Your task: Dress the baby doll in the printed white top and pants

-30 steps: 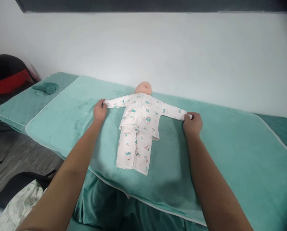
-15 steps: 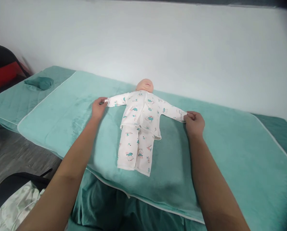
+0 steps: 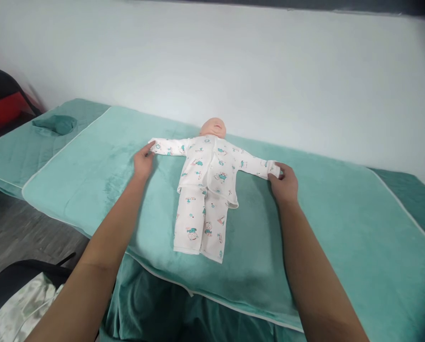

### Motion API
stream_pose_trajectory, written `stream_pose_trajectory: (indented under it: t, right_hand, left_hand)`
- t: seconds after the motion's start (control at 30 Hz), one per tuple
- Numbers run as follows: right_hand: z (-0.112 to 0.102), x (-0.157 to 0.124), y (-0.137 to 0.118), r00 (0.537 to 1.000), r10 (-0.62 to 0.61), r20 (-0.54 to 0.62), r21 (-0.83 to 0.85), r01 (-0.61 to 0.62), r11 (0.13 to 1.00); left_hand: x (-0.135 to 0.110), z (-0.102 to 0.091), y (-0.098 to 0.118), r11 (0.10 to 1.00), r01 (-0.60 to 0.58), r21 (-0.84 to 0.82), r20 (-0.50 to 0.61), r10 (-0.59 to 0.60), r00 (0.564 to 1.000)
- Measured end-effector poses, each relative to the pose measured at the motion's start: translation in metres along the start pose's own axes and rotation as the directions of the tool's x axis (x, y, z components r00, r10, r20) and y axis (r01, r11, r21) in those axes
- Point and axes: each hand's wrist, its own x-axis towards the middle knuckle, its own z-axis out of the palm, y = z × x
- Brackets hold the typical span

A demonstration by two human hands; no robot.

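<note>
A baby doll (image 3: 213, 127) in white printed pyjamas (image 3: 207, 187) lies on its back on a teal blanket (image 3: 326, 223), arms spread sideways. My left hand (image 3: 143, 160) rests at the cuff of the doll's sleeve on the left, fingers closed on the fabric edge. My right hand (image 3: 284, 181) pinches the cuff of the sleeve on the right. Both sleeves are stretched out flat. The pyjama legs point toward me.
The blanket covers a teal padded table (image 3: 9, 147) set against a white wall. A small folded teal cloth (image 3: 54, 124) lies at the far left. A black and red chair (image 3: 0, 102) stands at the left edge; pale fabric (image 3: 18, 308) lies at the lower left.
The sleeve on the left now lies stretched further out, and my left hand sits lower beside its cuff. My right hand has shifted slightly along the other cuff. The view drifted a little.
</note>
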Motion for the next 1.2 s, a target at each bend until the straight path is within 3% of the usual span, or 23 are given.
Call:
stream_pose_trajectory:
  t: [0.23, 0.5, 0.73, 0.87, 1.03, 1.2]
  right_hand:
    - [0.000, -0.002, -0.003, 0.999, 0.048, 0.008, -0.045, -0.048, 0.998]
    - [0.001, -0.002, -0.003, 0.998, 0.060, 0.013, -0.068, -0.059, 0.996]
    - [0.002, -0.002, -0.001, 0.996, 0.086, -0.018, -0.107, -0.088, 0.990]
    - [0.003, -0.002, -0.001, 0.997, 0.071, -0.038, -0.106, -0.074, 0.992]
    - [0.004, -0.001, -0.001, 0.995, 0.103, -0.013, -0.102, -0.104, 0.989]
    - [0.003, -0.001, -0.003, 0.997, 0.074, 0.029, -0.110, -0.071, 0.991]
  left_hand:
    - [0.001, -0.001, -0.005, 0.983, 0.057, -0.174, -0.077, -0.071, 0.994]
    - [-0.008, -0.004, 0.009, 0.993, 0.057, 0.103, -0.084, -0.048, 0.995]
    - [-0.018, -0.003, 0.013, 0.921, 0.078, 0.381, -0.085, -0.049, 0.995]
    - [-0.016, -0.002, 0.012, 0.911, 0.116, 0.395, -0.102, -0.081, 0.991]
    - [-0.011, 0.000, 0.008, 0.961, 0.150, 0.233, -0.140, -0.119, 0.983]
    - [-0.005, 0.002, 0.003, 0.942, 0.165, 0.292, -0.119, -0.135, 0.984]
